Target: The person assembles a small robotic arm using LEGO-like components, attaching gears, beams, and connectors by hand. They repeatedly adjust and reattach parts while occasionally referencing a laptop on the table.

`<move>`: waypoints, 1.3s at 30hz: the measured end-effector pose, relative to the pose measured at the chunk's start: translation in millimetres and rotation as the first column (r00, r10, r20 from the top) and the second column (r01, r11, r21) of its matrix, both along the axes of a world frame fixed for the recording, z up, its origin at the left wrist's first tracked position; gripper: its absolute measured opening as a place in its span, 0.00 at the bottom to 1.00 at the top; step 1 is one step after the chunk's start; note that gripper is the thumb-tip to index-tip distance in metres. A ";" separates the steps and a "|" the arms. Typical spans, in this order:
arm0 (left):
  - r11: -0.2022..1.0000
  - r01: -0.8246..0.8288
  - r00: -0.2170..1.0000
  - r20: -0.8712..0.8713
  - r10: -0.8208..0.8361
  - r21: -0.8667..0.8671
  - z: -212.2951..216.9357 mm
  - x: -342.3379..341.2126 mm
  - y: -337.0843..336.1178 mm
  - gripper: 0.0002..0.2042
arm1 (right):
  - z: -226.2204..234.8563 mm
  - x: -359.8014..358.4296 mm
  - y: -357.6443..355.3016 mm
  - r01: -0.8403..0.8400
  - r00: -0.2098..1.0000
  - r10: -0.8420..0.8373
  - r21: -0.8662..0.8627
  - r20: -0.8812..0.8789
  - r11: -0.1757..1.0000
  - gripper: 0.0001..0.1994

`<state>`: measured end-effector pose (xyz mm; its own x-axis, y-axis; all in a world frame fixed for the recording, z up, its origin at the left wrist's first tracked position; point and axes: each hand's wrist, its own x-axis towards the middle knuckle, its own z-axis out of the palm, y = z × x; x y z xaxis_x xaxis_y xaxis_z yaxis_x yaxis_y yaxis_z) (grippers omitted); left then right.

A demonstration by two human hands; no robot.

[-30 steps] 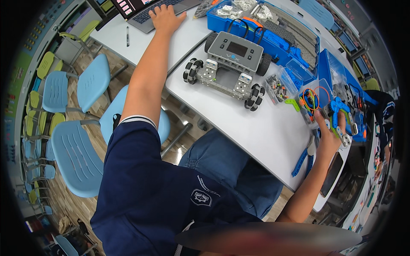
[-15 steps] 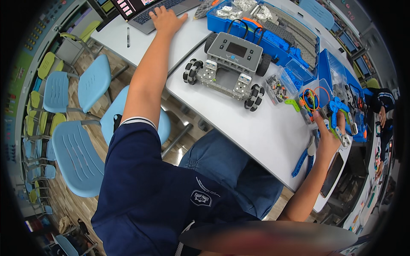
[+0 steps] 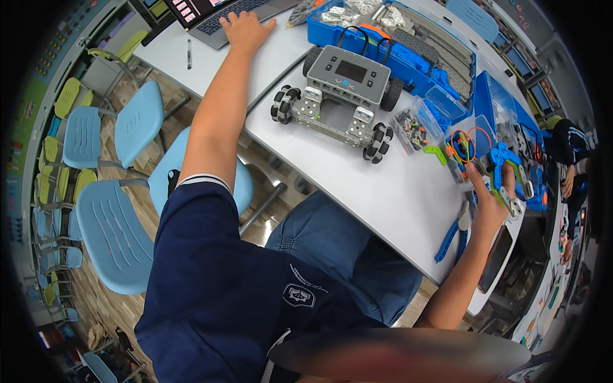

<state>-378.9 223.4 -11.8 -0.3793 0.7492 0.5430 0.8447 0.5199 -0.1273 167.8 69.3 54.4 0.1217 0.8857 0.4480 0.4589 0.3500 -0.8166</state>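
Note:
My left hand (image 3: 248, 30) lies with spread fingers on the front part of a laptop (image 3: 209, 27) at the far left of the table. At the right, my right hand (image 3: 489, 203) has its thumb and fingers around a built plastic piece (image 3: 498, 161) of blue, green and white parts. The fingers partly cover this piece. Between my hands stands a grey wheeled robot (image 3: 348, 82) with a small dark screen and black wheels. Blue-handled pliers (image 3: 448, 241) lie beside my right wrist.
Blue bins (image 3: 402, 70) of grey and white parts stand behind the robot. Beside it sits a clear box (image 3: 410, 127) of small connectors. A dark phone (image 3: 495, 260) lies near the right edge, a pen (image 3: 189, 54) at the left. Light-blue chairs (image 3: 115, 236) stand at left.
The view has shifted very slightly. Both hands keep nearly the same places, with the left still on the laptop and the right still holding the plastic piece.

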 end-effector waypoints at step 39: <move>0.998 0.044 0.999 -0.024 -0.044 0.037 -12.2 -24.8 14.0 0.35 | -7.3 5.0 7.4 0.024 0.997 -0.027 0.046 0.078 0.999 0.25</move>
<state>-403.7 237.5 -24.0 -0.3335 0.7437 0.5794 0.8639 0.4871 -0.1279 172.8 76.7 47.1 0.1067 0.8614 0.4966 0.5307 0.3730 -0.7610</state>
